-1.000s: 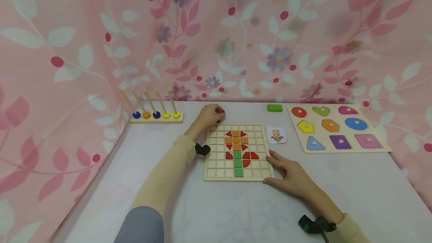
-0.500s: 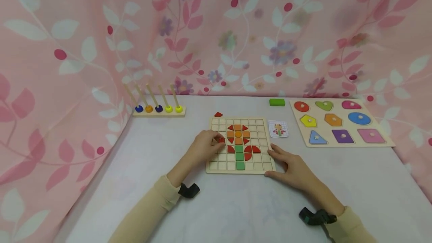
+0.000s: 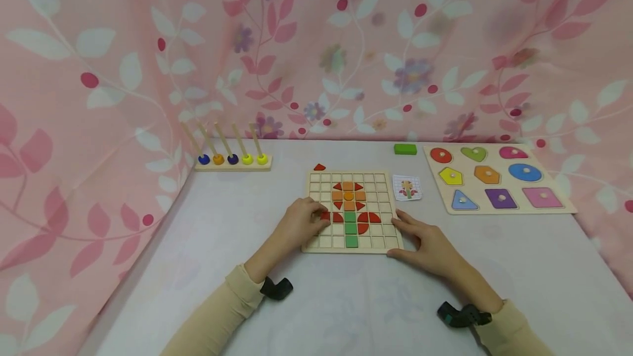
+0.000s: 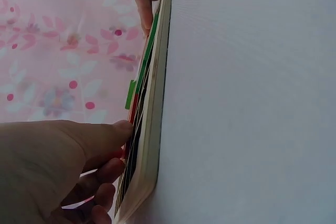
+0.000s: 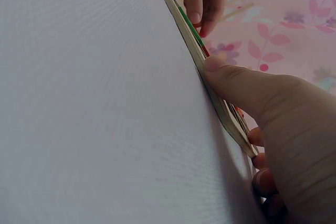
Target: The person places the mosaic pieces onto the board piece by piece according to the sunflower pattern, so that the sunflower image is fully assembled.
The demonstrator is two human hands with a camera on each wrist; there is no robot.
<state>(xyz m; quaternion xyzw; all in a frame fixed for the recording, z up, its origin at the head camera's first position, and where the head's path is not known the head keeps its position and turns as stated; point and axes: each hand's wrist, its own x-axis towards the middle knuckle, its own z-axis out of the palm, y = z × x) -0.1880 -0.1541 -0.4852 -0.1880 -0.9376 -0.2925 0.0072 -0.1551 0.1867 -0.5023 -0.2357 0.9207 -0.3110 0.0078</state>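
My left hand (image 3: 298, 224) pinches a small red piece (image 3: 325, 216) at the left side of a wooden grid board (image 3: 374, 241), just left of another red piece on it. In the left wrist view, the thumb and fingers of that hand meet close over the board's surface. My right hand (image 3: 429, 247) holds the board's near right corner, thumb at the front edge and fingers along the right side. Orange, red and green pieces form a flower on the board, with an orange disc (image 3: 348, 196) at its middle. The fingers partly cover the pinched piece.
One loose red piece (image 3: 319, 167) lies behind the board. A pattern card (image 3: 407, 187) and a green block (image 3: 405, 149) lie to the right of it. Farther right is a shape puzzle (image 3: 462, 208); a peg stand (image 3: 207, 168) with beads stands back left.
My left hand has come from behind the board to its left side with a red piece, then a little nearer to me. The right hand stays at the board's edge.
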